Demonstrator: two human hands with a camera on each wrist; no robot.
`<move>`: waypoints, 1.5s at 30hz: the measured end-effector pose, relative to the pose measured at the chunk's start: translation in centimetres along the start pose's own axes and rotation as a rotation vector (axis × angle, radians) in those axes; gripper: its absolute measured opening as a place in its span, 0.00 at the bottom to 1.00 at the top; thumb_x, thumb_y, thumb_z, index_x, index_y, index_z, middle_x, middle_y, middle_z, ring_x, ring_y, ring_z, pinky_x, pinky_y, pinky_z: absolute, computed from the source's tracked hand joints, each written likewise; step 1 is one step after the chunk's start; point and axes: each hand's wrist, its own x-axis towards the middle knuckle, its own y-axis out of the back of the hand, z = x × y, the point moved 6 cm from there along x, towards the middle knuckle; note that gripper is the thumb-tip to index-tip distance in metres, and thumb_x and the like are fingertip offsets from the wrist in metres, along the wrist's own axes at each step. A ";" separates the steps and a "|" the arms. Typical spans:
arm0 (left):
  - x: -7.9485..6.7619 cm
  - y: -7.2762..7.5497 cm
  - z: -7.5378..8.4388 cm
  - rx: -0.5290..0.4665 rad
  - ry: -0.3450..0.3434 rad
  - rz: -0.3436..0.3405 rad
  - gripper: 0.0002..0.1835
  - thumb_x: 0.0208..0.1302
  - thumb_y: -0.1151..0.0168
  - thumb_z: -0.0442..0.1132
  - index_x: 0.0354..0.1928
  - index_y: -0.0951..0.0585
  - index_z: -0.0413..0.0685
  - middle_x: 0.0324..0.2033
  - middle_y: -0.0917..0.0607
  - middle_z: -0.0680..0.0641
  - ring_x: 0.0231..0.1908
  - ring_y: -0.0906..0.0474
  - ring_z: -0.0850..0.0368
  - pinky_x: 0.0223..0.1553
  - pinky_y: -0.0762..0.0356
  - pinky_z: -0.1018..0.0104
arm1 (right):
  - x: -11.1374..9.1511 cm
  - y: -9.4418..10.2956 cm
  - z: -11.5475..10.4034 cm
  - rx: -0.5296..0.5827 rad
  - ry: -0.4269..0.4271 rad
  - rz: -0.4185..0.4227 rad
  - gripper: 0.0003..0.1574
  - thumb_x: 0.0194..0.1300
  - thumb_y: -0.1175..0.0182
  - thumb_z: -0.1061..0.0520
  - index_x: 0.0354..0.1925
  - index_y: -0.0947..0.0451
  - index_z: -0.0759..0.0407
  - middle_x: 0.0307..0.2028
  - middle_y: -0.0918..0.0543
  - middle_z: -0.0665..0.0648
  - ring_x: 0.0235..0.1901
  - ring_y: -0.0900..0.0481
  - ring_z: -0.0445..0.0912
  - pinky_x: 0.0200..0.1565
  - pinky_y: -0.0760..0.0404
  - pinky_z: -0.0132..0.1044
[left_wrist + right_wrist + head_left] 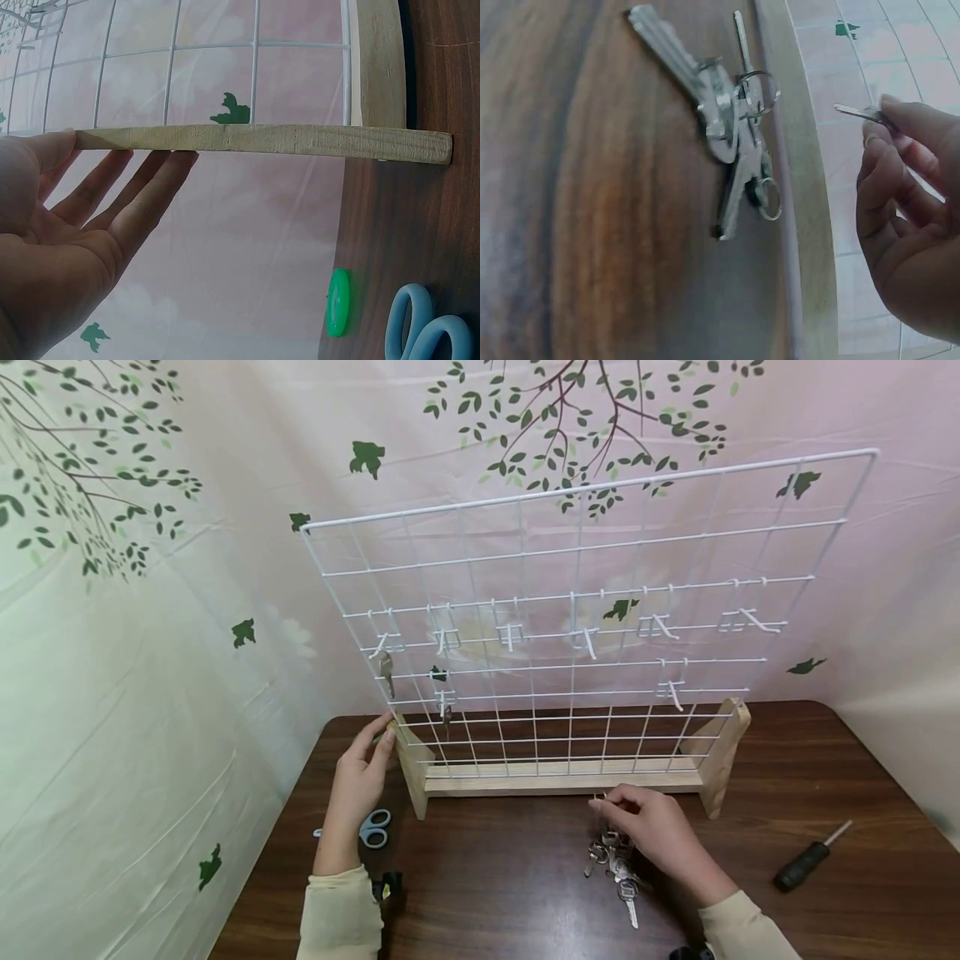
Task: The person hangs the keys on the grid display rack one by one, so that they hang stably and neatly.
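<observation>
My left hand [360, 781] rests against the wooden side support [285, 141] of a white wire grid rack [577, 493]; its fairly straight fingertips touch the outer face, with the thumb near the support's end. In front of the rack's base, my right hand [660, 827] pinches a small key [855, 112] between thumb and forefinger, clear of the table. Several loose keys [739, 150], some on split rings, lie in a heap on the table below that hand. One key [386, 668] hangs from the leftmost upper hook, and another [447, 720] hangs from the lower left hook.
Other white hooks [588, 643] project from the grid. Light blue scissors [375, 828] lie left, near a green ring-shaped item [339, 302]. A dark-handled screwdriver [806, 862] lies right on the brown table [510, 877]. Behind hangs a leaf-patterned cloth [247, 468].
</observation>
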 end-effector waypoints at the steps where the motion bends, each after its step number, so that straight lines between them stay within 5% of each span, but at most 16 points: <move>1: 0.0 0.0 0.0 0.000 0.000 0.000 0.25 0.86 0.48 0.50 0.78 0.27 0.57 0.77 0.26 0.43 0.66 0.17 0.39 0.62 0.13 0.47 | 0.0 0.1 -0.1 0.004 0.007 0.018 0.15 0.71 0.29 0.41 0.32 0.12 0.47 0.24 0.20 0.45 0.23 0.30 0.35 0.28 0.27 0.29; 8: 0.0 0.1 -0.1 0.006 -0.004 0.003 0.25 0.86 0.48 0.50 0.78 0.27 0.57 0.77 0.27 0.43 0.67 0.19 0.40 0.63 0.14 0.44 | 0.1 0.5 -1.2 0.163 -0.039 0.025 0.17 0.71 0.28 0.40 0.36 0.09 0.51 0.23 0.16 0.49 0.21 0.26 0.36 0.25 0.24 0.31; 12: 0.0 0.2 0.0 0.040 -0.011 0.016 0.24 0.86 0.48 0.50 0.78 0.27 0.57 0.76 0.25 0.44 0.69 0.20 0.42 0.63 0.13 0.45 | 0.2 0.4 -2.2 0.319 -0.076 -0.021 0.19 0.72 0.29 0.44 0.41 0.07 0.58 0.33 0.07 0.57 0.27 0.13 0.38 0.31 0.11 0.33; 17: -0.1 0.2 0.0 0.051 -0.013 0.020 0.24 0.86 0.48 0.50 0.77 0.26 0.57 0.75 0.24 0.44 0.69 0.21 0.42 0.63 0.13 0.45 | 0.3 0.0 -3.5 0.482 -0.100 -0.086 0.20 0.74 0.30 0.49 0.48 0.09 0.67 0.41 0.06 0.67 0.32 0.08 0.44 0.37 0.05 0.42; 23: -0.2 0.2 0.1 0.051 -0.006 0.011 0.25 0.86 0.48 0.50 0.78 0.27 0.56 0.75 0.24 0.43 0.69 0.21 0.41 0.64 0.13 0.46 | 0.2 -0.4 -5.6 0.519 -0.081 -0.102 0.23 0.74 0.30 0.48 0.49 0.11 0.69 0.40 0.06 0.66 0.31 0.07 0.44 0.35 0.06 0.43; 33: -0.2 0.3 0.1 0.070 -0.002 0.026 0.24 0.86 0.48 0.51 0.77 0.26 0.59 0.74 0.23 0.42 0.68 0.19 0.41 0.64 0.14 0.44 | 1.0 -0.6 -12.1 0.586 0.074 -0.171 0.18 0.77 0.34 0.51 0.47 0.13 0.67 0.40 0.07 0.68 0.35 0.06 0.47 0.34 0.06 0.44; 45: -0.1 0.3 -0.2 0.092 -0.013 0.037 0.24 0.86 0.49 0.52 0.78 0.26 0.60 0.74 0.22 0.44 0.68 0.20 0.41 0.62 0.12 0.43 | 2.7 0.0 -20.3 0.598 0.188 -0.209 0.16 0.75 0.32 0.43 0.45 0.08 0.52 0.37 0.06 0.57 0.35 0.07 0.50 0.37 0.05 0.46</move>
